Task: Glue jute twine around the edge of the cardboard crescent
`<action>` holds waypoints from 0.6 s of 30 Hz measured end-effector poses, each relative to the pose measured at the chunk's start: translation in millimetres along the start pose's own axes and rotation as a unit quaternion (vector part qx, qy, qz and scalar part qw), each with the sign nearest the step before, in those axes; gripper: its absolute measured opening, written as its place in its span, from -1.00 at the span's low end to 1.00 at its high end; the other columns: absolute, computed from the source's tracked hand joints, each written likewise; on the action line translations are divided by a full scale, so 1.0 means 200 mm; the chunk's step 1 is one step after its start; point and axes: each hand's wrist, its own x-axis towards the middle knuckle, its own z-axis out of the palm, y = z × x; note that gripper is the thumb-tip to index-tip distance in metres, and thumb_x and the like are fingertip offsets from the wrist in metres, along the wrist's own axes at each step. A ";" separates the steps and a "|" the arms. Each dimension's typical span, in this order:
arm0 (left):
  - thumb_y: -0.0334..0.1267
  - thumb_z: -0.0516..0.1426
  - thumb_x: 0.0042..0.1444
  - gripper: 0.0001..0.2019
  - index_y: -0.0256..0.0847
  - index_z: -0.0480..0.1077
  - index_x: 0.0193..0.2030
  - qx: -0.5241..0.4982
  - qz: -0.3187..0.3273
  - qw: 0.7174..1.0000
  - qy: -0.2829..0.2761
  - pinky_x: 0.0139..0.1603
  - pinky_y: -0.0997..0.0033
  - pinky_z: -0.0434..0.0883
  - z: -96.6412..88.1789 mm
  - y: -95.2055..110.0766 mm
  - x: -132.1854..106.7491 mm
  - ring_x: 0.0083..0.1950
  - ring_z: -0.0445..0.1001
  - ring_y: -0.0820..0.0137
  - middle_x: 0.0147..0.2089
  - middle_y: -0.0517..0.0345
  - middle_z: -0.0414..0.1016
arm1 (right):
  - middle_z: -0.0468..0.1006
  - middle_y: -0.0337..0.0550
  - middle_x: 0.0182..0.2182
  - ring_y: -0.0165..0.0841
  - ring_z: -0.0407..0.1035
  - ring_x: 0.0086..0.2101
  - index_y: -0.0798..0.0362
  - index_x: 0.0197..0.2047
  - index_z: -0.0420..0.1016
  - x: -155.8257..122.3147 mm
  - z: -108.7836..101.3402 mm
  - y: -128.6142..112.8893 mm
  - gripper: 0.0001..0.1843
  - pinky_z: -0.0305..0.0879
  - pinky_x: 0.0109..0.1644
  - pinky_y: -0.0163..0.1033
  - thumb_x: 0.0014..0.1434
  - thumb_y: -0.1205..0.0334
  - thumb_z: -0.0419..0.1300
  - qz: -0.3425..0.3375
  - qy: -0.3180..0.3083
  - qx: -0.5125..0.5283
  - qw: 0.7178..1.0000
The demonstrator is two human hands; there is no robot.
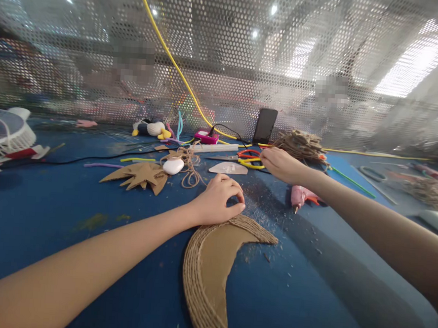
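A crescent-shaped piece of cardboard [213,262] lies on the blue table, with rows of twine [193,276] along its outer edge. My left hand [220,201] rests at the crescent's upper edge, its fingers curled and the thumb meeting the forefinger; whatever is pinched there is hidden. Farther off, my right hand [281,164] has its fingers closed at the yellow handle of a pair of scissors [249,162]. Orange-red handle loops lie just behind the yellow ones. A pale half-round piece [228,168] is between the two hands. Below my right forearm sits a pink glue gun [299,196].
Left of the hands are a cut cardboard piece [142,175], a white egg-shaped object [173,166] and loose twine [191,174]. A phone [265,126] leans against the perforated metal screen [218,50], beside a brown pile [300,144]. A white basket [14,144] stands far left.
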 end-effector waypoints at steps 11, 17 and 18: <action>-0.23 0.19 0.19 -0.92 -0.14 0.51 -0.27 0.001 0.001 1.000 0.003 0.30 0.05 0.23 0.01 -0.01 -0.01 0.16 0.30 0.15 -0.09 0.14 0.57 | 0.58 -0.19 -0.45 -0.40 0.31 -0.45 0.08 -0.42 0.51 0.26 0.12 -0.02 -0.84 0.12 -0.36 -0.29 0.14 0.24 0.16 0.008 -0.039 0.096 0.995; -0.22 0.19 0.19 -0.90 -0.16 0.51 -0.27 -0.001 0.002 1.000 0.004 0.29 0.06 0.23 0.01 -0.01 -0.01 0.15 0.30 0.15 -0.09 0.13 0.57 | 0.65 -0.17 -0.35 -0.34 0.46 -0.35 0.10 -0.29 0.62 0.30 0.13 -0.05 -0.81 0.28 -0.26 -0.30 -0.03 0.30 0.24 0.022 0.009 0.143 0.989; -0.22 0.19 0.19 -0.90 -0.16 0.51 -0.27 0.000 0.003 1.000 0.005 0.30 0.06 0.23 0.01 -0.01 0.00 0.15 0.30 0.15 -0.09 0.13 0.57 | 0.66 -0.16 -0.34 -0.35 0.47 -0.34 0.10 -0.26 0.63 0.30 0.12 -0.05 -0.78 0.29 -0.26 -0.31 -0.02 0.31 0.23 0.021 0.014 0.151 0.988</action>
